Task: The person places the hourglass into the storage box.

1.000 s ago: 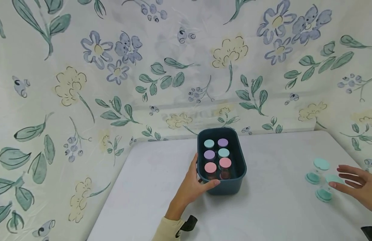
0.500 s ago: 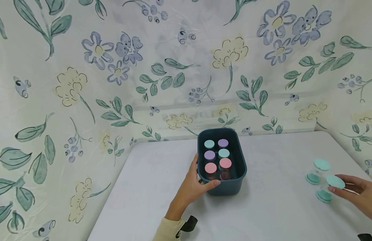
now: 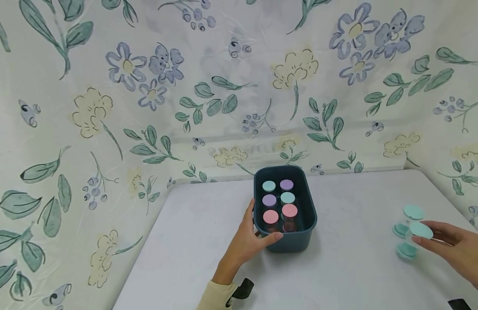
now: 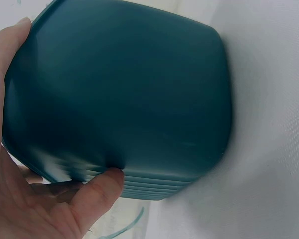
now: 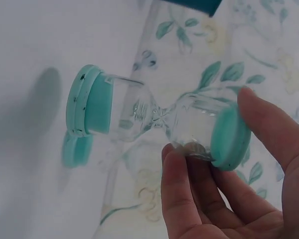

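Observation:
My right hand (image 3: pixel 451 247) pinches a mint-capped hourglass (image 5: pixel 162 117) by its upper end, thumb on one side and fingers on the other. Teal sand lies in its lower bulb, and the right wrist view shows it lifted off the table. Just behind it stands a second mint hourglass (image 3: pixel 413 212), partly hidden. With thumb and fingers, my left hand (image 3: pixel 248 241) grips the near left corner of a dark teal plastic bin (image 4: pixel 124 94). Inside the bin are several capped items, with pink caps (image 3: pixel 289 210) nearest and purple (image 3: pixel 269 200) and mint caps (image 3: pixel 287 197) farther back.
The bin rests on a white-covered table (image 3: pixel 355 275). Behind and beside the table hangs a flower-printed curtain (image 3: pixel 239 125). A black wrist strap (image 3: pixel 242 289) sits at the left sleeve.
My right hand has closed its fingers on the nearer mint hourglass and moved it slightly left. The left hand and the bin have stayed in place.

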A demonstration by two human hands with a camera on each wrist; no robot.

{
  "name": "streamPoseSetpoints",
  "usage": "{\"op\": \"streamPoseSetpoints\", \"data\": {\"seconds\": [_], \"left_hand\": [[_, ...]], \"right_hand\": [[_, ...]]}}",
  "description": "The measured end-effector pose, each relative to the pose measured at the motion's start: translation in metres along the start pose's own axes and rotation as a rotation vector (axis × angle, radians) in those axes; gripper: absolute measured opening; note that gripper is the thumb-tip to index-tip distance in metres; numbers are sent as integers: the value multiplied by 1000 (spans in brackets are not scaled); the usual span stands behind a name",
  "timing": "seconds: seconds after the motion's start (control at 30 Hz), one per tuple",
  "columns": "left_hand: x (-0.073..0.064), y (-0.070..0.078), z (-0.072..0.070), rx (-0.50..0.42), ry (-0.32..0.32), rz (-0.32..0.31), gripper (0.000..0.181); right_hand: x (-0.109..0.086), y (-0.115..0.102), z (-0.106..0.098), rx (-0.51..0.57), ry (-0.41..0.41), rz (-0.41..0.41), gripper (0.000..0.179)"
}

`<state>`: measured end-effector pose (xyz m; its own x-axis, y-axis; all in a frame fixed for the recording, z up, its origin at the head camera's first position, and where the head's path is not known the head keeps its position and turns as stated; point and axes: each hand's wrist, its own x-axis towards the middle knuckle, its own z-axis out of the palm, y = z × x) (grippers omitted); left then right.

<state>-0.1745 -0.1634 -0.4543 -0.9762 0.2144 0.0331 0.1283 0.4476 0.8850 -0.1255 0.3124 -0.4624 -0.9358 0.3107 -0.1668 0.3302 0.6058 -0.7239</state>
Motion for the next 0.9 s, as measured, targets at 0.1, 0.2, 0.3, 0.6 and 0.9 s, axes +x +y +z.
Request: {"op": "streamPoseSetpoints", "data": {"seconds": [0.1,0.2,0.3,0.6,0.9], "left_hand": [[1,0,0,3,4,7,118],[1,-1,0,6,7,5,117],[0,-1,0,6,6,0,117],[0,1,-1,23,5,-15,121],[0,1,0,13,3,-13,120]], "right_hand": [[-4,-8,0,36,22,-142,83],[-7,-17,1,88,19,-261,72],[-10,-29,4,99,21,-318,67],[-14,-76,8,155,10,-419,57],[-13,-114,13,236,-35,-512,51]]}}
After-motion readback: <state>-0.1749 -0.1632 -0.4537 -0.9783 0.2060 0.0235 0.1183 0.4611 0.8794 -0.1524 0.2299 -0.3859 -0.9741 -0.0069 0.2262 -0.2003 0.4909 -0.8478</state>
